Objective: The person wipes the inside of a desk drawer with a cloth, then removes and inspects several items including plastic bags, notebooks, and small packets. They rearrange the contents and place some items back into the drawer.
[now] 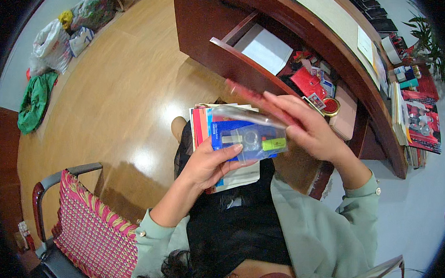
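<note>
My left hand point(214, 158) grips a blue card pack point(222, 129) with its thumb on top. Clear plastic point(250, 137) covers part of the pack, and a small lime-green stick point(274, 144), like a flash drive, shows through it. Over the pack, my right hand point(312, 128) pinches a thin red flat item point(256, 99), blurred by motion. A shiny, clear or silvery flat item point(244, 114) lies just beneath the red one, also blurred; whether my right hand holds it too, I cannot tell. Beneath my left hand, a stack of booklets and papers point(243, 177) rests on my lap.
An open drawer point(248, 60) holds white paper point(265, 48), a red wallet point(308, 83), a round red-and-gold case point(331, 107) and a pink case point(345, 111). The curved wooden desk point(339, 53) stands above it. At left are a chair's armrest point(69, 171), a woven cushion point(95, 232) and bags point(51, 46).
</note>
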Available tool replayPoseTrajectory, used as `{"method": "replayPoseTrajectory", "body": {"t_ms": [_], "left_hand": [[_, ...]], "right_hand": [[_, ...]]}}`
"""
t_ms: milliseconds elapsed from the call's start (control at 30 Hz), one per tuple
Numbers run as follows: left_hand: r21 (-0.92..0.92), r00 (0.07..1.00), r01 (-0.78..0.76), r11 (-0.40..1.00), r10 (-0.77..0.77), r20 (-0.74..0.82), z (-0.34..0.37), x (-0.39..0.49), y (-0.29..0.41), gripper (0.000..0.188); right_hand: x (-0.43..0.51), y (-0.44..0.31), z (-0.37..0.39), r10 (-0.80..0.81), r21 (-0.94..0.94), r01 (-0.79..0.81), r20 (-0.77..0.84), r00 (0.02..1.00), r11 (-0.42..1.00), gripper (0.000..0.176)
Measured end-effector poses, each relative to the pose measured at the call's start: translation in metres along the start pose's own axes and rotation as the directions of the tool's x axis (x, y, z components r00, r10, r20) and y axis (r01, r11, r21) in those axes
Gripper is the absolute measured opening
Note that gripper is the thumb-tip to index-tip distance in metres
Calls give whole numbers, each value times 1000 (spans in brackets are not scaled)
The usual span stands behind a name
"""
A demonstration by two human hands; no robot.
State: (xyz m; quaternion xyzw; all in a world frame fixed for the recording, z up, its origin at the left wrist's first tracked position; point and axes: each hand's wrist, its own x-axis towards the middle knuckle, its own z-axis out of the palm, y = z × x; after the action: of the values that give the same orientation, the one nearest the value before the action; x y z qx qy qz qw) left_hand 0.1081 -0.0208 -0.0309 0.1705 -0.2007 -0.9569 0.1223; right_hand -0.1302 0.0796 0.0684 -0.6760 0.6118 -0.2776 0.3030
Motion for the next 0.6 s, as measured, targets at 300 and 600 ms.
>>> {"method": "replayPoseTrajectory", "body": {"t_ms": [300, 600], "left_hand": [[-27, 999, 19, 999, -19, -29, -4, -1, 2, 54], [67, 993, -72, 995, 78, -88, -8, 1, -15, 65]], "right_hand": [[-1, 5, -5, -134, 69, 125, 133, 982, 990, 60], [0, -3, 20, -90, -225, 102, 64, 994, 969, 61]]}}
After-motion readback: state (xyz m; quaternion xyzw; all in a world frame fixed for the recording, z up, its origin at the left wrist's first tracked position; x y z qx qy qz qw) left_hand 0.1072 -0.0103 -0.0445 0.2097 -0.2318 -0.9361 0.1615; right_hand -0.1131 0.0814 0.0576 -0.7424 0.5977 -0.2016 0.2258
